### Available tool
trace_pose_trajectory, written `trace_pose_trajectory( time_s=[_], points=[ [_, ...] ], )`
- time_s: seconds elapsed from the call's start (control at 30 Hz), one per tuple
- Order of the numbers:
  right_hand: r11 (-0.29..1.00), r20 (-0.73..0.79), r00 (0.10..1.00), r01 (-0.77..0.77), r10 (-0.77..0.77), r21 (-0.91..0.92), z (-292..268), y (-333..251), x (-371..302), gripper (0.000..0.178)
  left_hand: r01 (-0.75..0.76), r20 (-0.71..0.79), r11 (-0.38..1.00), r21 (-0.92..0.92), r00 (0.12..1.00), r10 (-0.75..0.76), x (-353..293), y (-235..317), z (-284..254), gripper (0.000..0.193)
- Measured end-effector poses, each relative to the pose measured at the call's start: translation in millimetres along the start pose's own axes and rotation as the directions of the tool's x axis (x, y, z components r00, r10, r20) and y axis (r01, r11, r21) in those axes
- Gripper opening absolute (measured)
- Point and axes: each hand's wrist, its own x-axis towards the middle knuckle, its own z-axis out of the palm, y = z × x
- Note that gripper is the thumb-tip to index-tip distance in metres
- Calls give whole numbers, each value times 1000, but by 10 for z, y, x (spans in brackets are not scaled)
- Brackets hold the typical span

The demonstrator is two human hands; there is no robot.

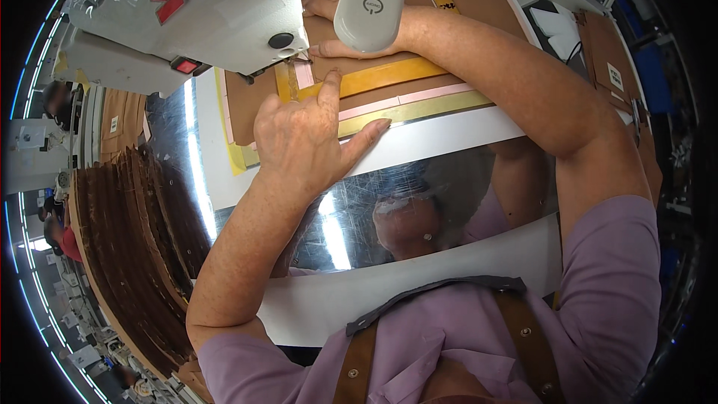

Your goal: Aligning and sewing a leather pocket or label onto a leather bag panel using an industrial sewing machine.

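Both hands flat, gripping nothing: left hand (307,142) presses the yellow guide strip (381,78), right hand (336,26) holds the brown leather piece (247,108) under the sewing machine (194,15). Fingertips so near the needle could get caught, I'd say.

Polished metal table top (419,202) reflects bright overhead light in streaks. A stack of brown cut pieces (134,254) lies at its left. Further workstations (45,142) line the workshop at far left.
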Motion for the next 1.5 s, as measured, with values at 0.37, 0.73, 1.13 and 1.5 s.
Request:
trace_pose_trajectory(
  time_s=[0.37, 0.73, 1.13, 1.5],
  points=[
    [974, 59, 997, 30, -45, 226, -270, -119, -303, 60, -5, 81, 999, -45, 997, 8, -256, 31, -224, 81],
    [950, -11, 992, 126, -128, 285, -329, -272, -559, 47, -28, 57, 992, -126, 998, 35, -541, 234, -301, 85],
    [968, -170, 960, 238, -222, 80, -387, -532, -843, 40, -34, 132, 993, -112, 990, 48, -848, 410, -424, 94],
    [972, -196, 953, 235, -232, -10, -317, -545, -968, 45, -87, -59, 967, -239, 995, 75, -296, 223, -376, 55]
  ],
)
